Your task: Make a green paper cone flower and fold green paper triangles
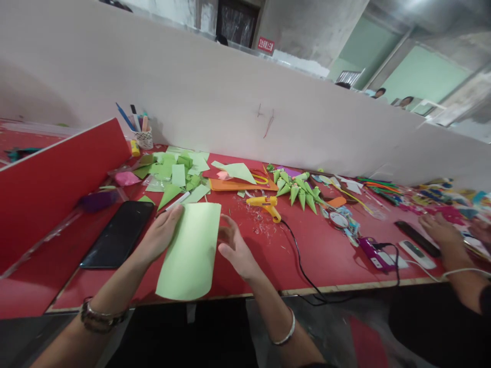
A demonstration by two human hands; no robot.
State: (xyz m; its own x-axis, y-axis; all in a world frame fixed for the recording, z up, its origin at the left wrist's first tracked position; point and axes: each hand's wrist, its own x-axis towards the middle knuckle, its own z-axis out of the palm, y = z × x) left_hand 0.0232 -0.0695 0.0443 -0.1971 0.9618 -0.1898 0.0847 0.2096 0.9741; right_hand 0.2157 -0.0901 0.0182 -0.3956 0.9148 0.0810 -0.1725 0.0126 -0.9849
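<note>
A light green sheet of paper [190,250], bent in a gentle curve, is over the front edge of the red table. My left hand [163,232] grips its left edge. A white pen [178,201] slants just beyond those fingers; whether it is held or lying there I cannot tell. Beside the sheet's right edge, my right hand [238,250] is open, with its fingers curved and the thumb apart. Green paper pieces [178,175] lie piled behind the sheet.
A yellow glue gun [265,205] with a black cord lies right of centre. Behind it are folded green paper cones [297,189]. A black phone [120,235] is at left, near a red upright board [69,189]. Another person's hand [441,230] rests at far right.
</note>
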